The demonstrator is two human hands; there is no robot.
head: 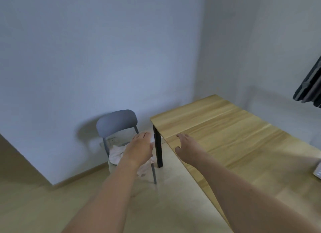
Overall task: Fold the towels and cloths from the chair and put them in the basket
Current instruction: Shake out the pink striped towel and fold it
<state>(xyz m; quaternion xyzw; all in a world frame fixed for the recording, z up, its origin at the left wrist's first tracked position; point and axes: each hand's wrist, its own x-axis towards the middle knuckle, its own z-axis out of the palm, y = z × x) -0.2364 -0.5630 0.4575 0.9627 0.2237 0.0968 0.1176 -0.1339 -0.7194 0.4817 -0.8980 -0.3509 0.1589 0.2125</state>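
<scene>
A grey chair (116, 122) stands against the wall, left of the table. A heap of pale pink and white cloths (116, 154) lies on its seat, with one part hanging off the front edge. My left hand (139, 148) is stretched out in front of the heap with fingers straight, holding nothing; contact with the cloths cannot be told. My right hand (186, 146) reaches forward over the table's near left corner, fingers spread and empty. No basket is in view.
A light wooden table (234, 137) with a black leg (158, 148) fills the right side. A small pale object (317, 171) sits at its right edge. Dark fabric (311, 86) hangs at the upper right. Wall sockets (112, 140) show behind the chair.
</scene>
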